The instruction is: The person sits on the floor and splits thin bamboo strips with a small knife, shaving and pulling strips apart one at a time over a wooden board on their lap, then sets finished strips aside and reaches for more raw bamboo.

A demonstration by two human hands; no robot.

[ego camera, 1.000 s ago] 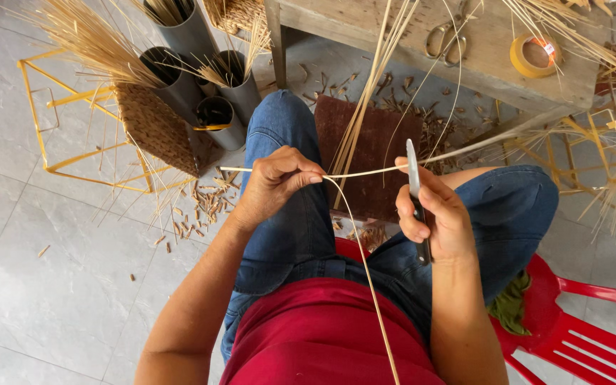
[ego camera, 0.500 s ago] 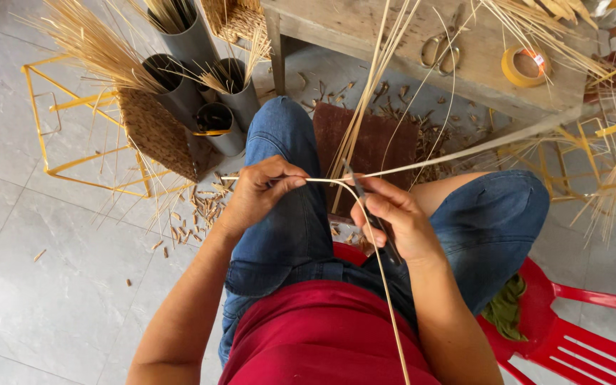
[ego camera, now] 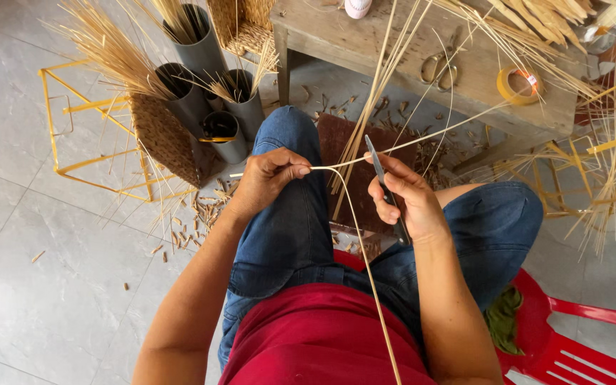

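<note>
Splitting a cane strip over the lap.

Left hand (ego camera: 269, 178) pinching the pale strip (ego camera: 354, 214) at its bend; right hand (ego camera: 404, 203) closed around a knife (ego camera: 383, 182), blade raised again to the strip after dipping low half a second ago. Beyond, grey tubes (ego camera: 212, 85) of straw, then tabletop (ego camera: 336, 43) with scissors (ego camera: 440, 68).

Craft workshop: bamboo strips (ego camera: 383, 93), workbench (ego camera: 336, 39)
</note>
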